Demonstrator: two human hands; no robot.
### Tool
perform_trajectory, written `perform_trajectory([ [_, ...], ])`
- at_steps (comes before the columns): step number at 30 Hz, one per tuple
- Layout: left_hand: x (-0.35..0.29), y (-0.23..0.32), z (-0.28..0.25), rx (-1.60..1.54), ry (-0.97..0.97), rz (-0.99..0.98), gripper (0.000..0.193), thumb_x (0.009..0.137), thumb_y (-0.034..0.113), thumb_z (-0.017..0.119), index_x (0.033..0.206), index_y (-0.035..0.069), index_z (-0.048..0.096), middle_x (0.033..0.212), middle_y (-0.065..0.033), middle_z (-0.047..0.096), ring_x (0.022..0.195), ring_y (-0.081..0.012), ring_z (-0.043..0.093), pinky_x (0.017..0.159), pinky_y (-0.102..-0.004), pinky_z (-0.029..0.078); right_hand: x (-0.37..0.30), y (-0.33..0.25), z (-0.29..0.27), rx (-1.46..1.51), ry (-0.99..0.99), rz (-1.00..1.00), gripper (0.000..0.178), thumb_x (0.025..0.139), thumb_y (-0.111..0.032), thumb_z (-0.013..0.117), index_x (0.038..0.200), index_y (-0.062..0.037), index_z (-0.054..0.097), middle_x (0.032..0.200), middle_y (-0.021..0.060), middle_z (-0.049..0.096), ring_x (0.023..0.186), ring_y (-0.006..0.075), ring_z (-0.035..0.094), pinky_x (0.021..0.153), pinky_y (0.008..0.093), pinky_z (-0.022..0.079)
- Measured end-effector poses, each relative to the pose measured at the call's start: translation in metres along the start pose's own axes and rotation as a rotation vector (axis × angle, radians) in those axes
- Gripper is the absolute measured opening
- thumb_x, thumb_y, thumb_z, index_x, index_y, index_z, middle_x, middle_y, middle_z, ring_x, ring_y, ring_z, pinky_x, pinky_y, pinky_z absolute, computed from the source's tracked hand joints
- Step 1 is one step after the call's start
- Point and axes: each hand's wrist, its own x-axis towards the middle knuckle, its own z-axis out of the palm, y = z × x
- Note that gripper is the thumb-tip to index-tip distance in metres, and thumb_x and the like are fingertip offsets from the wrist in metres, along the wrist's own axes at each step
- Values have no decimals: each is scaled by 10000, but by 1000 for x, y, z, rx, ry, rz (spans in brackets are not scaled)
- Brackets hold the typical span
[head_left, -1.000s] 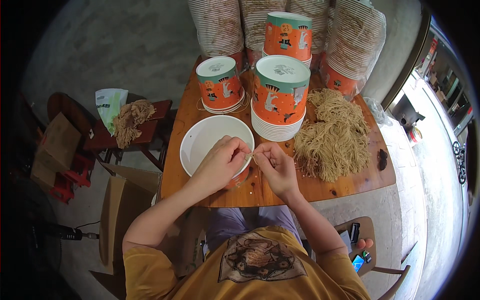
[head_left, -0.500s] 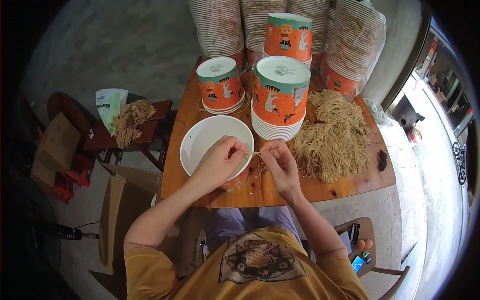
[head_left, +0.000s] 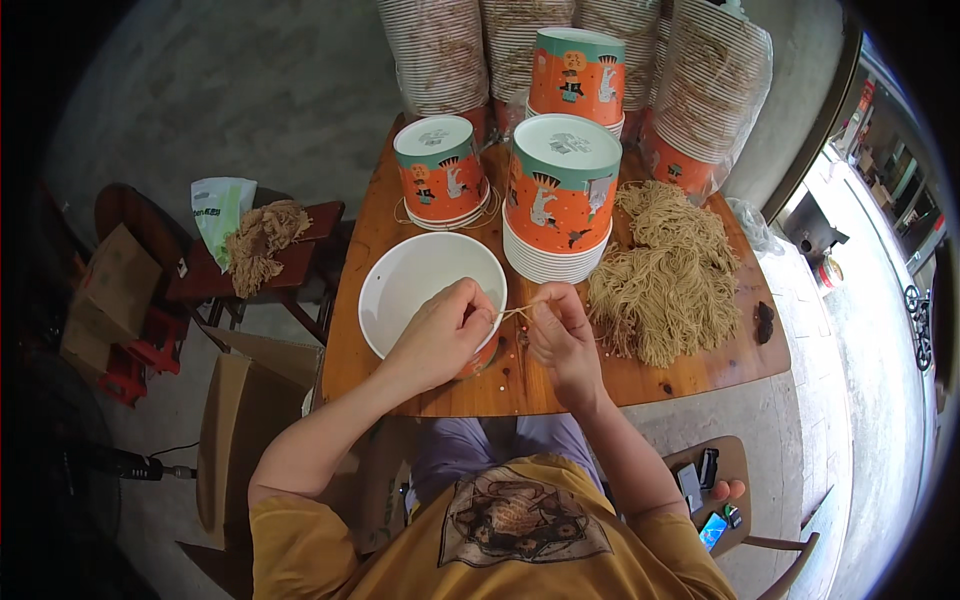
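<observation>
Between my hands a thin tan cord [head_left: 517, 311] is stretched, beside the right rim of an upright white bucket [head_left: 385, 285]. My left hand [head_left: 445, 330] overlaps the bucket's rim and pinches one end of the cord. The other end is pinched by my right hand [head_left: 562, 335], over the wooden table [head_left: 640, 382]. To the right lies a heap of tan cords [head_left: 665, 275]. Behind the bucket stand upturned orange and green buckets, a shorter stack [head_left: 440, 175] with a cord around its base and a taller stack [head_left: 562, 200].
Plastic-wrapped stacks of buckets [head_left: 715, 80] line the table's back. A small dark object [head_left: 764, 320] lies at its right edge. On a side bench [head_left: 325, 222] at left are a plastic bag [head_left: 222, 212] and more cord [head_left: 265, 245]. An open cardboard box [head_left: 240, 430] stands below.
My right hand has shifted slightly right, and more cord shows between my hands. My left hand has moved down a little. The bucket has barely shifted.
</observation>
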Motion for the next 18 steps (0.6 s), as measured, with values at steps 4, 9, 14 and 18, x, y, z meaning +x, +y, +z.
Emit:
perform_trajectory([
  [4,1,-4,1,66,57,82,130,900,127,529,957,10,520,909,-72,567,811,-160,541,732,-296,444,1,-2,3,-135,37,-38,84,974,-110,472,1057,-103,485,659,-90,392,533,-10,296,472,168,220],
  [9,-8,16,7,117,75,272,246,849,169,625,1036,39,534,913,-104,549,875,-285,561,764,-361,459,3,-26,10,-510,-132,-148,79,949,-50,491,1028,-50,492,781,-38,556,657,17,461,590,180,377],
  [14,-15,14,14,180,185,326,155,826,137,640,944,40,613,916,-71,542,848,-261,572,722,-371,466,-6,-37,23,-663,-109,-162,110,928,-42,511,1037,-41,492,738,-6,570,643,30,491,581,209,415],
  [18,-21,19,19,164,217,356,140,814,127,642,926,42,639,882,-57,544,831,-256,573,706,-368,467,-13,-39,30,-836,-90,-246,130,916,-30,520,1042,-39,489,719,13,564,625,53,518,564,231,439],
])
